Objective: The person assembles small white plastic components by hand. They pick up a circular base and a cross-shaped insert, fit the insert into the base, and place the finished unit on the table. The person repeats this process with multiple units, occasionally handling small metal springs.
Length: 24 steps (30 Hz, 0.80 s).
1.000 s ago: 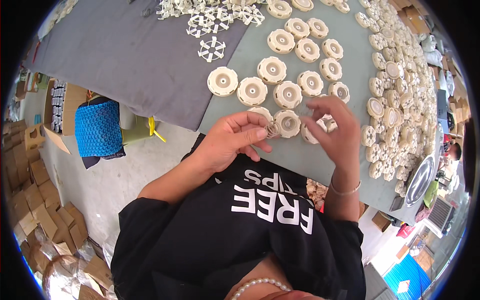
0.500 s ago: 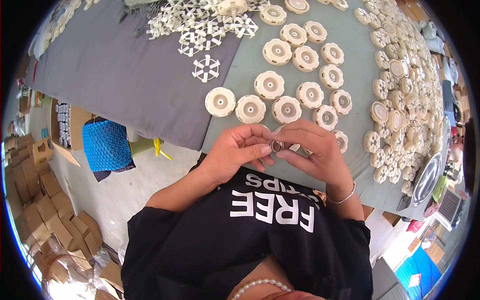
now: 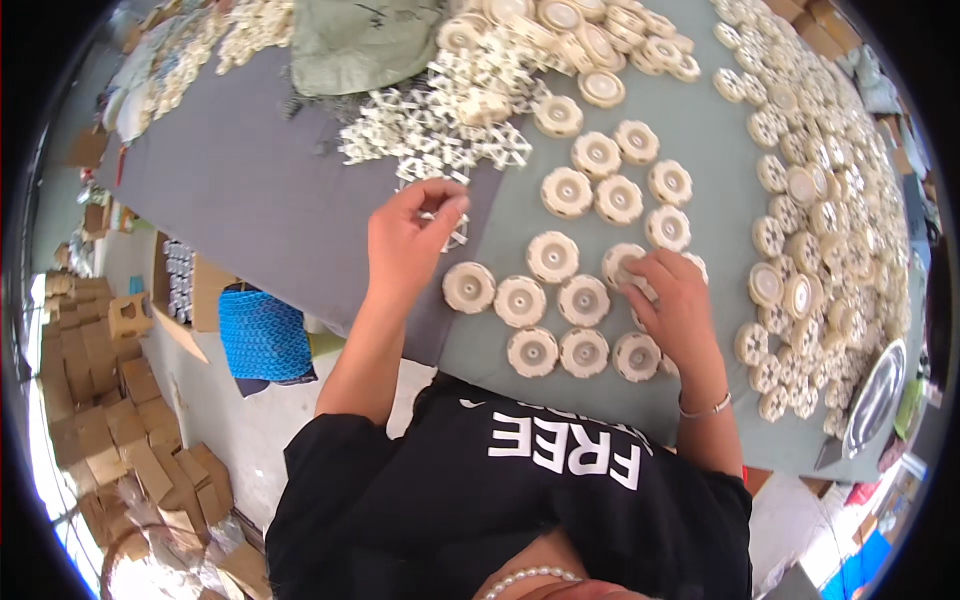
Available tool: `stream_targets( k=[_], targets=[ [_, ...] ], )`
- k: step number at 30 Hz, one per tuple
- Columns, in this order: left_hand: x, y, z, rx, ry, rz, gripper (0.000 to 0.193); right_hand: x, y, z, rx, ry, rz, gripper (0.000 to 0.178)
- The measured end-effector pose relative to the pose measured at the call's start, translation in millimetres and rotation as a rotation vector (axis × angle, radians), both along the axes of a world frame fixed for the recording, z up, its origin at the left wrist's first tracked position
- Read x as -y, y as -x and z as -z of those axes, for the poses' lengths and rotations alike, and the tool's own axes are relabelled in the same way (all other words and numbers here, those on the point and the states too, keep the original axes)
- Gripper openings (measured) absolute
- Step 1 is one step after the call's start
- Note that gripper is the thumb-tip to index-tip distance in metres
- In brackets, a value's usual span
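Between ten and eleven o'clock from mid-view, the left hand [image 3: 406, 242] curls over a white spoked ring [image 3: 459, 238], largely hidden beneath it, so whether it is grasped I cannot tell. Near three o'clock, the right hand [image 3: 678, 305] has its fingertips at a cream wheel [image 3: 622, 261] (partly covered by them), its grip equally unclear; farther out that way, crowded cream parts [image 3: 822, 225] crumple small toward the curved edge.

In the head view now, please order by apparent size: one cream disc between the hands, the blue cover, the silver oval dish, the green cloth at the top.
1. Green cloth, cut off by the top edge
2. Blue cover
3. Silver oval dish
4. Cream disc
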State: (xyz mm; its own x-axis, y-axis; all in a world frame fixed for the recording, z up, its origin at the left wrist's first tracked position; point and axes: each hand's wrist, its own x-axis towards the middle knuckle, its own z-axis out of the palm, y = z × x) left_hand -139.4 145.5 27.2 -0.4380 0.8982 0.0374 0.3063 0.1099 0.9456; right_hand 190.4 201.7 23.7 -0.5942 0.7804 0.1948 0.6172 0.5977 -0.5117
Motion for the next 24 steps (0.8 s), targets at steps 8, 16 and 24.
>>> stream_targets(
  k=[8, 16, 24],
  targets=[
    [-76, 208, 57, -0.881, 0.041, -0.455, 0.039, -4, -9, -15, -0.224, 0.151, 0.048, 0.020],
    [-87, 198, 86, -0.452, 0.015, -0.301, 0.061, -7, -18, -5, -0.169, 0.200, 0.155, 0.021],
    [-98, 203, 63, -0.488, 0.251, -0.329, 0.078, -17, -17, 5, -0.173, -0.024, 0.094, 0.018]
  ],
)
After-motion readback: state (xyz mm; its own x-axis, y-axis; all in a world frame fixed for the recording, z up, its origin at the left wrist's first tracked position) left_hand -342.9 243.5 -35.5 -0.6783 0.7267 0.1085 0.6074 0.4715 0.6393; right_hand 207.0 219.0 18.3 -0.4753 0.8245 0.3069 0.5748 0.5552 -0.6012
